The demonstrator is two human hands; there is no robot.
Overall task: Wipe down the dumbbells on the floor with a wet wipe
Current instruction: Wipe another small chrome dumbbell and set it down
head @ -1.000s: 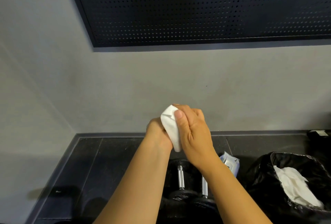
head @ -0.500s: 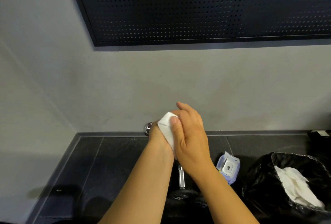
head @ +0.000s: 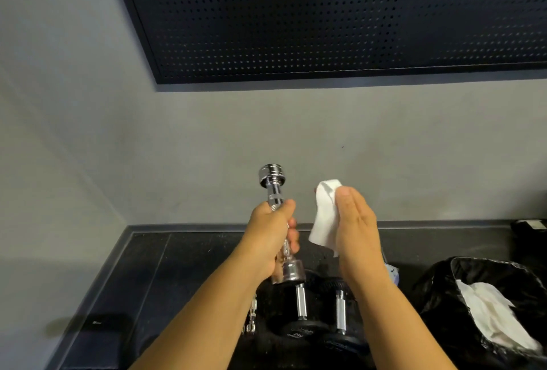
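two hands up: left hand clenched on chrome dumbbell; right hand pinches wet wipe. best wrap and twist along the bar.

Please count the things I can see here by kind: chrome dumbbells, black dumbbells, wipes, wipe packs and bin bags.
Chrome dumbbells: 2
Black dumbbells: 2
Wet wipe in hand: 1
Used wipes in bag: 1 heap
Wipe pack: 1
Black bin bag: 1
Total: 8
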